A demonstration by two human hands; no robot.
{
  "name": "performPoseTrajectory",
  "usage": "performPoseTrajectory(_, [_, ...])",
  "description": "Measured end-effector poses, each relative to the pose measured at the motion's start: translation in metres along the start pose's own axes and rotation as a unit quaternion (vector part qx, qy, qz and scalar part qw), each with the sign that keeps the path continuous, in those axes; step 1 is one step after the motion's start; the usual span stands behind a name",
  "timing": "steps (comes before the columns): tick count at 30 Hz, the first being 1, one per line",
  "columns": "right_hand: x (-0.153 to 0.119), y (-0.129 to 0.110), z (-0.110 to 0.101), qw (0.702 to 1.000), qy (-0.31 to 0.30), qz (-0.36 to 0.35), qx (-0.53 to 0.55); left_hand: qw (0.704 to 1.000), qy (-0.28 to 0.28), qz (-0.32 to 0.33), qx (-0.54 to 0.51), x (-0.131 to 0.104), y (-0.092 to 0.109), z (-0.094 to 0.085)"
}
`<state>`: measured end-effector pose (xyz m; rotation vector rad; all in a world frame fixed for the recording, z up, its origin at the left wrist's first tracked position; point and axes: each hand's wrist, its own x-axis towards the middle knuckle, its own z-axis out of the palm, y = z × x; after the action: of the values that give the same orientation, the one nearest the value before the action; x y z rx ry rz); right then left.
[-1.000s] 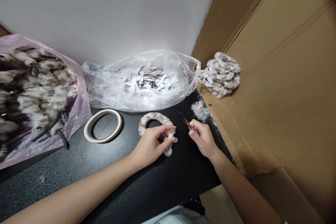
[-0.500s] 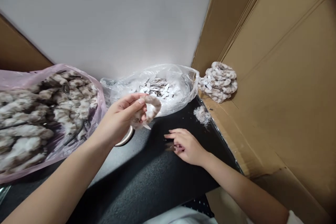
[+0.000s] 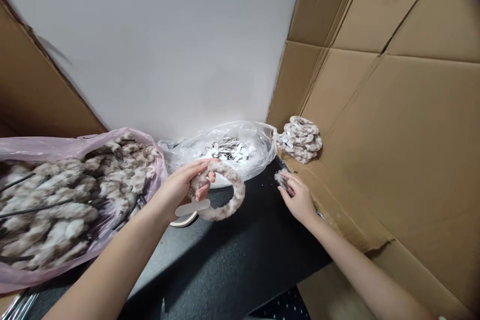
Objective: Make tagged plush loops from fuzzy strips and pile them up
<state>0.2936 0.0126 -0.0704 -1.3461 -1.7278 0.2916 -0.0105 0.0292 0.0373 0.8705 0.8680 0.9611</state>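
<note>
One fluffy ring (image 3: 236, 187) sits in the grip of your left hand (image 3: 182, 185), above the tabletop (image 3: 225, 255), its white tag (image 3: 193, 207) turned more fully into view than before. Your right hand (image 3: 301, 201) has moved to the lint clump (image 3: 279, 178) near the right edge; I cannot tell whether its grip has closed. Between your forearms lies open room. The pink bag (image 3: 75, 146) holds fluffy pieces (image 3: 63, 225); the clear bag (image 3: 260, 147), pale tabs (image 3: 240, 152).

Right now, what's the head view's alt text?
The left hand holds a fluffy ring with a pale tag above a black table; the right hand is at a clump of fluff. A pink bag of fluffy pieces lies at left.
</note>
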Motion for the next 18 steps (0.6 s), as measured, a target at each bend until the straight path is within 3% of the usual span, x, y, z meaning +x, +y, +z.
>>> performPoseTrajectory(2, [0.001, -0.025, 0.006, 0.987, -0.010, 0.082, 0.137, 0.998, -0.038, 0.004, -0.051, -0.001, -0.007, 0.007])
performPoseTrajectory(4, [-0.001, -0.053, 0.020, 0.940, -0.102, 0.112, 0.307, 0.994, -0.066, 0.025, -0.085, -0.001, -0.018, 0.015])
performPoseTrajectory(6, [0.002, -0.073, 0.032, 0.909, -0.150, 0.127, 0.368, 0.993, -0.078, 0.037, -0.085, -0.001, -0.030, 0.021])
performPoseTrajectory(9, [0.031, -0.074, 0.025, 0.942, -0.147, 0.168, 0.253, 0.999, -0.026, 0.042, 0.009, 0.003, -0.042, 0.021])
performPoseTrajectory(12, [0.094, -0.049, -0.018, 0.968, -0.115, 0.163, 0.154, 0.986, 0.062, 0.069, 0.141, 0.009, -0.040, 0.012])
performPoseTrajectory(15, [0.167, -0.018, -0.069, 0.991, -0.032, 0.132, 0.015, 0.967, 0.104, 0.115, 0.202, 0.010, -0.029, 0.006])
performPoseTrajectory(18, [0.217, 0.008, -0.095, 0.989, 0.023, 0.085, -0.120, 0.953, 0.133, 0.152, 0.227, 0.007, -0.020, 0.003])
